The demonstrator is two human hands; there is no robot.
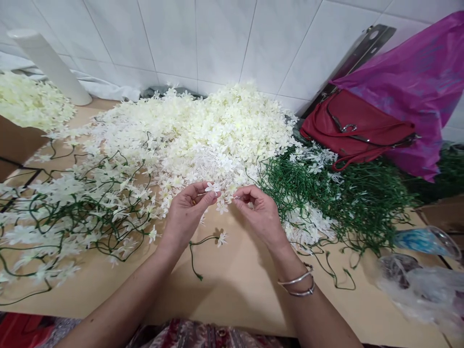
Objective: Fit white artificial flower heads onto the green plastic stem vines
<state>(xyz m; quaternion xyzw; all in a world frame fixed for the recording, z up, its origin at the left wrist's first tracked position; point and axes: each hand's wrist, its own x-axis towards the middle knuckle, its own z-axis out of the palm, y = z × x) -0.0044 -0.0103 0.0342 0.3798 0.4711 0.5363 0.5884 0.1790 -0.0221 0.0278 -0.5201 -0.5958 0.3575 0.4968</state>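
Observation:
Pinched between the thumb and fingers of my left hand (188, 208) is a small white artificial flower (212, 187). My right hand (259, 212) is level with it, a short gap away, its thumb and forefinger pressed together; what they hold is too small to make out. Behind both hands rises a large heap of loose cream-white artificial flowers (232, 116). Below the hands, on the table (232, 290), lies a green plastic stem (194, 261) with one white flower (222, 239) at its end.
White flowers on green stems (108, 208) spread out at left. Green stems (362, 198) are piled at right, below a red handbag (358, 123) and a purple plastic bag (409, 82). A blue-patterned cup (424, 240) lies near clear plastic bags (424, 285). A white roll (50, 65) leans by the tiled wall.

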